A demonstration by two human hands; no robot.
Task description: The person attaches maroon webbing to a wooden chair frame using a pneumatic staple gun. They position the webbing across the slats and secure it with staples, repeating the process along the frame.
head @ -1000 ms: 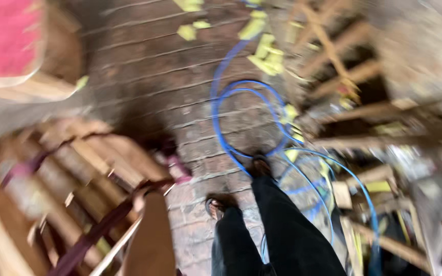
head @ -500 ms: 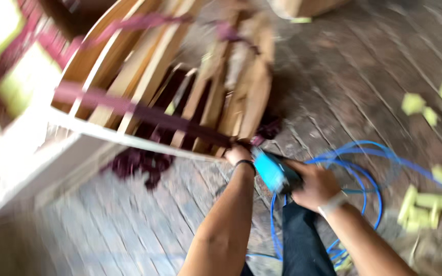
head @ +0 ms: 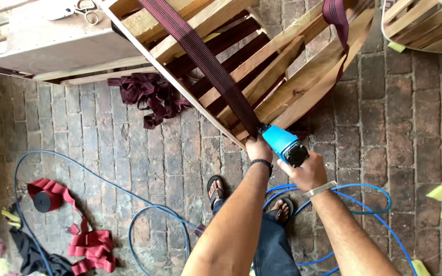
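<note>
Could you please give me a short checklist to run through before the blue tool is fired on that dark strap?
1. Left hand pins the dark strap at the wooden frame edge: ok.
2. Right hand has a full grip on the blue tool: ok.
3. Tool nose is on the strap end: cannot tell, hidden by the hand.
4. Left fingers are away from the nose: not ok, very close.
5. Blue hose is away from the feet: not ok, loops beside them.

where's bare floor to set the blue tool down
Bare brick floor lies right of the right hand, up to the yellow scraps. Another patch sits between the maroon webbing pile and the blue hose. Crowded under the wooden frame and by the feet.
</note>
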